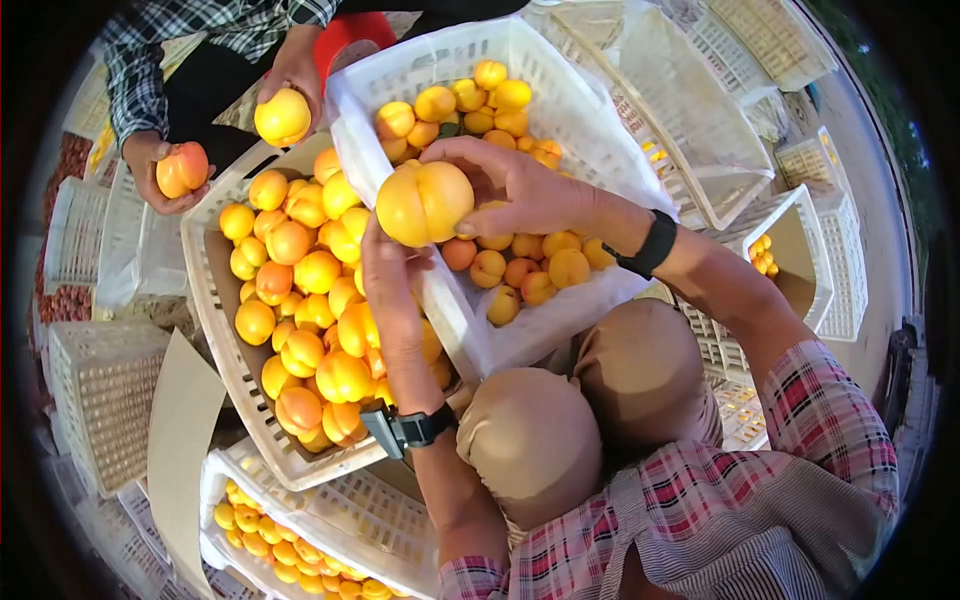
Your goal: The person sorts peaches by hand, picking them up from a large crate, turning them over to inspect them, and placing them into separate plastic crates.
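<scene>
A large yellow apricot [425, 203] with a deep seam is raised above the crates, between my two hands. My right hand [515, 188] curls round its right side, fingers over the top and thumb below. From the lower left, my left hand [392, 285] closes against the same fruit; part of its fingers is hidden behind it. Under my left hand stands a white crate [222, 350] heaped with orange-yellow apricots [315, 272]. Beneath my right hand is a second crate [455, 48], lined with white sheeting and holding more apricots [568, 268].
Across the crates, another person's hands [297, 75] hold one apricot each. A red container [350, 42] sits beside them. A cardboard sheet [185, 440] leans at the left, near a lower crate of apricots [275, 540]. More plastic crates [105, 385] surround me.
</scene>
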